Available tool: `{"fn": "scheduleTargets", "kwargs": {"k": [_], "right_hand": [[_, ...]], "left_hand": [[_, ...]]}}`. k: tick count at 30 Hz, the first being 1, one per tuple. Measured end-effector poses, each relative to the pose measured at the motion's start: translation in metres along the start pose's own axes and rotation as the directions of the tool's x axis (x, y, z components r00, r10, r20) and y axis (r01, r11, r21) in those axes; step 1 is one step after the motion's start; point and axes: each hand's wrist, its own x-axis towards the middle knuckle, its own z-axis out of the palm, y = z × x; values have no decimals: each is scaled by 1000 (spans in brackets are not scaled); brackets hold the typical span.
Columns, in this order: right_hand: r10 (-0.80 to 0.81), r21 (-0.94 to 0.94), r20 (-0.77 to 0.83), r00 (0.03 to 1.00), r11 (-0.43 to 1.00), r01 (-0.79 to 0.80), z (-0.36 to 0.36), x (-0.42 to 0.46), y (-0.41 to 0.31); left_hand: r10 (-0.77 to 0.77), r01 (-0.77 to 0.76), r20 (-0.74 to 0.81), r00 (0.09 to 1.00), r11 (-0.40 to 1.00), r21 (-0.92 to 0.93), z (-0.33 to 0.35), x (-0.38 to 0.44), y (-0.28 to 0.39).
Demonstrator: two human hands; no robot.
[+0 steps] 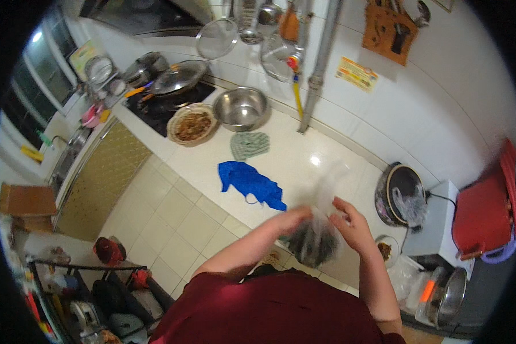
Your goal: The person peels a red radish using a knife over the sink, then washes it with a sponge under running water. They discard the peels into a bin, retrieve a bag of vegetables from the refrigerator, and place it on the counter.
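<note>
A clear plastic bag [316, 241] with dark contents hangs in front of me at the counter's front edge. Its loose top stretches upward and is blurred. The fingers of my left hand [296, 220] pinch the bag's neck from the left; some fingertips are hidden by the plastic. My right hand [349, 225] is at the other side of the neck, thumb and fingers bent. Blur hides whether it grips the plastic. Left of the bag, a crumpled blue cloth or plastic piece [251, 182] lies on the white counter [292, 155], a pale ring at its edge.
A green checked cloth [250, 145], a steel bowl [241, 107] and a basket of brown food [193, 124] stand farther back. A lidded pan [178, 79] sits on the hob. To the right are a dark round pot [389, 195] and a small dish [387, 249].
</note>
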Motion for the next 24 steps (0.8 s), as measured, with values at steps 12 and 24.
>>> {"fn": "scheduleTargets", "kwargs": {"k": [12, 24], "right_hand": [[47, -13, -67, 997, 999, -48, -3, -84, 64], [287, 112, -102, 953, 955, -275, -11, -80, 141]], "left_hand": [[119, -318, 299, 947, 479, 818, 55, 2, -11], [99, 22, -62, 993, 364, 931, 11, -66, -80]]}}
